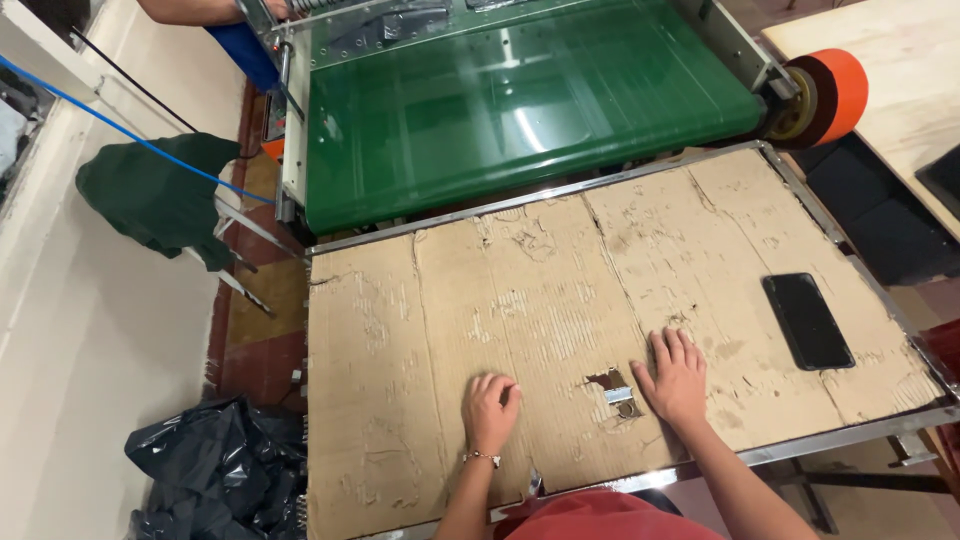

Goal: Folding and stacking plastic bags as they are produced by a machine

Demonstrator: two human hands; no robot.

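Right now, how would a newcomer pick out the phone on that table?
Find the cardboard sheet covering the metal-framed table below the green conveyor. Look to its right side, beyond the right hand. The phone is the only flat, glossy black rectangle lying there.

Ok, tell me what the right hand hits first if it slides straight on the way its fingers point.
The right hand lies flat on the cardboard, fingers pointing toward the green belt. The cardboard ahead looks bare; the phone lies off to the side. It would probably meet the belt's edge first.
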